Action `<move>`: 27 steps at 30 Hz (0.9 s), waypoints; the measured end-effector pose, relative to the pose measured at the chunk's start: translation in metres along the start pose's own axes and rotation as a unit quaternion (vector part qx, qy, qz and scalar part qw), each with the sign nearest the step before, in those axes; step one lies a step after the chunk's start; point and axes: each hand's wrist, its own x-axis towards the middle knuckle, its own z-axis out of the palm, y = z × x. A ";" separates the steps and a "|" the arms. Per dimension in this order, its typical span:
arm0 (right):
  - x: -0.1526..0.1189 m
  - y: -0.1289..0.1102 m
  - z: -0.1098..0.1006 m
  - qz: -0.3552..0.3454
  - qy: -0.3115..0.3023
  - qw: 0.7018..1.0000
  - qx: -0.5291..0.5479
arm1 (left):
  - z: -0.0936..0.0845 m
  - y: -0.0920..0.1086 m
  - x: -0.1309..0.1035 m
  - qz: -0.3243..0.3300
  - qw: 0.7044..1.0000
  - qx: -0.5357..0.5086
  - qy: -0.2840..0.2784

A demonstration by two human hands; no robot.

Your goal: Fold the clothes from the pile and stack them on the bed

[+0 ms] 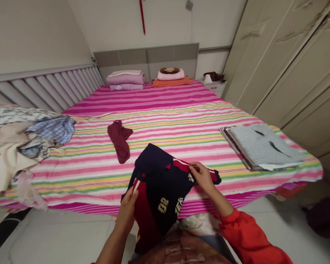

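Observation:
A dark navy sports jersey with red sleeve panels, white stripes and pale lettering hangs partly over the near edge of the bed. My left hand pinches its left shoulder, by the red panel and white stripe. On the other side my right hand grips the right sleeve with thumb and fingers, near a small white logo. The jersey's upper part lies on the striped sheet, while its lower front drops toward my body. Beyond it rests a crumpled maroon garment, touched by neither hand.
A stack of folded clothes sits at the right of the bed. Loose clothes are heaped on the left. Folded bedding and a pink pillow lie by the headboard. Wardrobe doors stand along the right.

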 end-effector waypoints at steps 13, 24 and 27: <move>0.022 0.000 0.030 -0.011 -0.029 0.999 -0.041 | -0.006 0.006 -0.010 0.009 1.000 0.015 -0.008; 0.026 -0.034 -0.003 0.058 -0.016 0.990 0.128 | -0.011 0.033 -0.003 0.094 0.988 0.092 0.079; 0.025 -0.048 -0.016 0.061 -0.001 0.978 0.199 | -0.005 0.040 0.001 0.096 0.985 0.117 0.089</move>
